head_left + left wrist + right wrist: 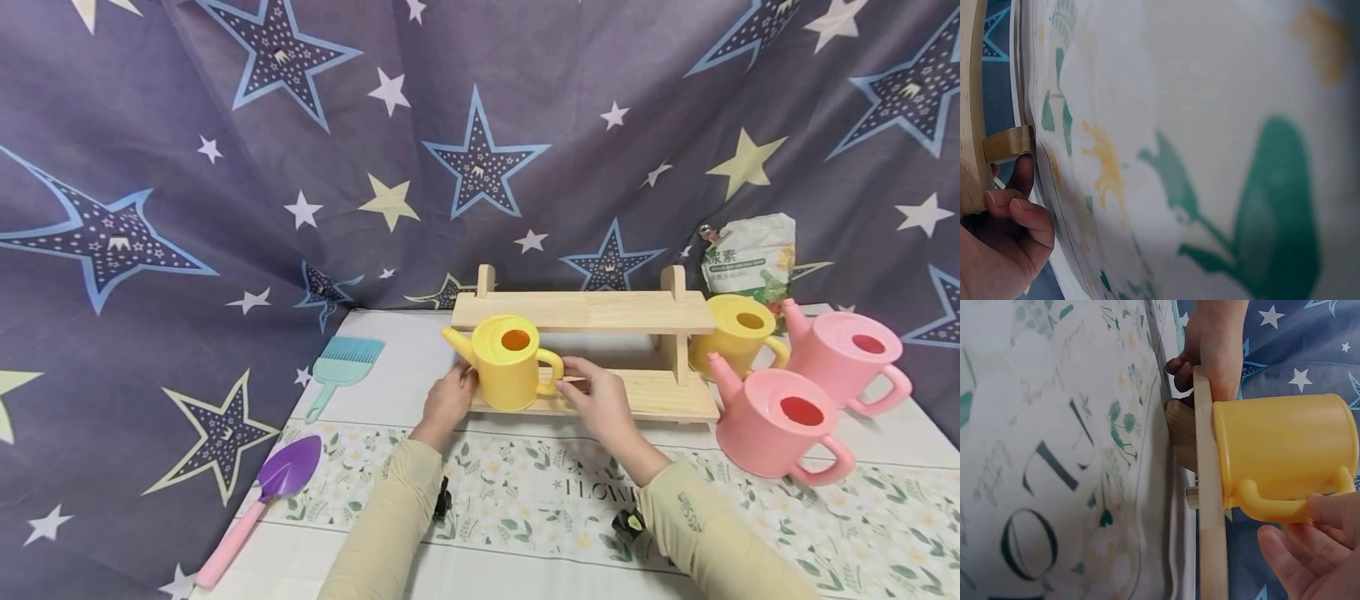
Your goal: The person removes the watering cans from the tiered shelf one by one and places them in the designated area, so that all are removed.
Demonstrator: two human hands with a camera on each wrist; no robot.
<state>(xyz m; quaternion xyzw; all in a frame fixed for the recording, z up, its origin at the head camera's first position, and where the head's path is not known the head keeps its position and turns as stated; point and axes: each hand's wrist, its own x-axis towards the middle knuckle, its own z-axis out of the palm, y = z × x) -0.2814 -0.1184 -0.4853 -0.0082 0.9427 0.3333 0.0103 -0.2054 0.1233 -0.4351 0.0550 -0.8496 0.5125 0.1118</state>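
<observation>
A yellow watering can (507,371) stands upright on the lower board (652,394) of a two-tier wooden shelf, its spout toward the left. My right hand (603,402) is at the can's handle (1275,509), with thumb and fingertips pinching it. At the left end of that board is my left hand (447,406), beside the can below its spout. The left wrist view shows the left hand's curled fingers (1032,222) at the board's edge, near a wooden foot (1009,144). From the right wrist view, these fingers reach under the board.
Right of the shelf stand another yellow watering can (731,333) and two pink ones, one nearer (776,425) and one behind (851,354). A white bag (750,258) is at the back. On the left lie a teal brush-and-dustpan piece (341,367) and a purple trowel (288,467).
</observation>
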